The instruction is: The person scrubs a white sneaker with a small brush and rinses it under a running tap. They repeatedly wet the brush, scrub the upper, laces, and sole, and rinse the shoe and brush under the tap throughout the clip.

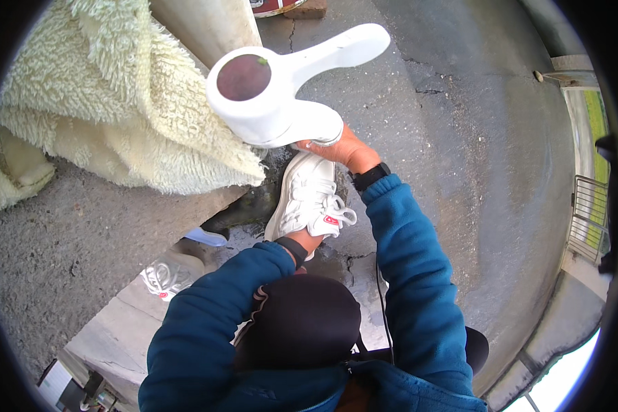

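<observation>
A white sneaker [309, 190] with white laces and a red mark on its tongue is held out in front of my knee, toe away from me. My left hand [310, 241] reaches into its ankle opening, so the fingers are hidden. At the toe end is my right hand [347, 150], just under the spout of a white lever tap [268, 110]. The tap covers most of those fingers, and their grip cannot be seen. A second white sneaker [172, 275] is lower left, beside the concrete slab's edge.
Cream fleecy cloth [149, 118] drapes over a rough concrete slab [82, 242] on the left. A light blue object [206, 237] shows partly under the slab. The cracked concrete floor [443, 154] is wet in places. A thin dark cord [381, 304] hangs beside my right sleeve.
</observation>
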Demonstrator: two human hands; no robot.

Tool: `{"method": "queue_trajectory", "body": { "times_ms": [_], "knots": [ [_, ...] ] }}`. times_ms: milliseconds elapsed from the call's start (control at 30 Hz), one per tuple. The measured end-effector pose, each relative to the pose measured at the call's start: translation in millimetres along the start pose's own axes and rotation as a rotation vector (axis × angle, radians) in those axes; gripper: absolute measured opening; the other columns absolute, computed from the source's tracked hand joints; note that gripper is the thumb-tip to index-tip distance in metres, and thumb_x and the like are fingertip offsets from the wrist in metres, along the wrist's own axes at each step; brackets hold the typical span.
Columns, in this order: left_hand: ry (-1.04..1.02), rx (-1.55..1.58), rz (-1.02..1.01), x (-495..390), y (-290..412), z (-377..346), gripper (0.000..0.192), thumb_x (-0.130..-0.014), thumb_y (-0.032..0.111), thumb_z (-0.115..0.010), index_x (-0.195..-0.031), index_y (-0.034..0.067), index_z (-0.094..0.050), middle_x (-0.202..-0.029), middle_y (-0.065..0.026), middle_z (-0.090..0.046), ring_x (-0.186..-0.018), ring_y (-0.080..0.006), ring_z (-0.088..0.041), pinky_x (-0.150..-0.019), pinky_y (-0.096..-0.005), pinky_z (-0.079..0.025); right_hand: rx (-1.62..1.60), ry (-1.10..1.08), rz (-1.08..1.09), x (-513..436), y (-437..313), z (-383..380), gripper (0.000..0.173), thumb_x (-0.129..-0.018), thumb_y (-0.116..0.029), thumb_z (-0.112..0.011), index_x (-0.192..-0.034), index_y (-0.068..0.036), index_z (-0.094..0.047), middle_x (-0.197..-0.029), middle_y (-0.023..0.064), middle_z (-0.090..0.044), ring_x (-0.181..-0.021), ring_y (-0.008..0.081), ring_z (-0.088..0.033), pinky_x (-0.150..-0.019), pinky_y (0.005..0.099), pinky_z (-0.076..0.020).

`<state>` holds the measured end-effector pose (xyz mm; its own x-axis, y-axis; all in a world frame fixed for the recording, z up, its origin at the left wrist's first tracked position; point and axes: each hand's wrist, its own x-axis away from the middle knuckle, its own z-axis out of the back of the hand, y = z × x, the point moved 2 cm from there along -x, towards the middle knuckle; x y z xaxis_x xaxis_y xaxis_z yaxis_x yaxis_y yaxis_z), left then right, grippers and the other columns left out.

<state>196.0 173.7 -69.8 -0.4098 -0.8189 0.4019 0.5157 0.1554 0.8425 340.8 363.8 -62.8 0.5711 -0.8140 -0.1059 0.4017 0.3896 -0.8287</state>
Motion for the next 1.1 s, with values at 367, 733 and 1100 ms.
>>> {"method": "queue_trajectory", "body": {
  "times_ms": [367, 733, 1100],
  "knots": [
    [0.004, -0.002, -0.006, -5.2, 7.2, -2.8, 0.056, -0.097, 0.044, -0.058, -0.141, 0.009, -0.056, -0.147, -0.0188, -0.052, -0.137, -0.0361, -0.045, -0.118, -0.0455, -0.032, 0.175, -0.106, 0.182, 14.5, -31.3, 9.5, 0.035, -0.093, -0.029, -0.071, -0.126, -0.016, -0.074, -0.128, 0.0168, -0.067, -0.113, 0.0354, -0.063, -0.096, 0.0430, -0.0530],
    [0.021, 0.014, -0.017, -12.1, 16.9, -8.5, 0.058, -0.097, 0.045, -0.058, -0.143, 0.009, -0.055, -0.148, -0.0187, -0.051, -0.139, -0.0365, -0.043, -0.119, -0.0458, -0.031, 0.301, -0.171, 0.378, 12.7, -81.2, -3.3, 0.037, -0.083, -0.026, -0.079, -0.120, -0.025, -0.076, -0.122, 0.0148, -0.063, -0.110, 0.0348, -0.060, -0.092, 0.0432, -0.0559],
    [0.012, -0.008, -0.016, -1.9, 6.2, -5.7, 0.061, -0.096, 0.047, -0.058, -0.144, 0.010, -0.054, -0.150, -0.0186, -0.050, -0.140, -0.0369, -0.042, -0.120, -0.0460, -0.030, 0.301, -0.145, 0.380, 23.9, -64.4, 5.1, 0.038, -0.085, -0.027, -0.078, -0.122, -0.020, -0.076, -0.121, 0.0178, -0.064, -0.113, 0.0365, -0.060, -0.094, 0.0455, -0.0538]
  ]
}}
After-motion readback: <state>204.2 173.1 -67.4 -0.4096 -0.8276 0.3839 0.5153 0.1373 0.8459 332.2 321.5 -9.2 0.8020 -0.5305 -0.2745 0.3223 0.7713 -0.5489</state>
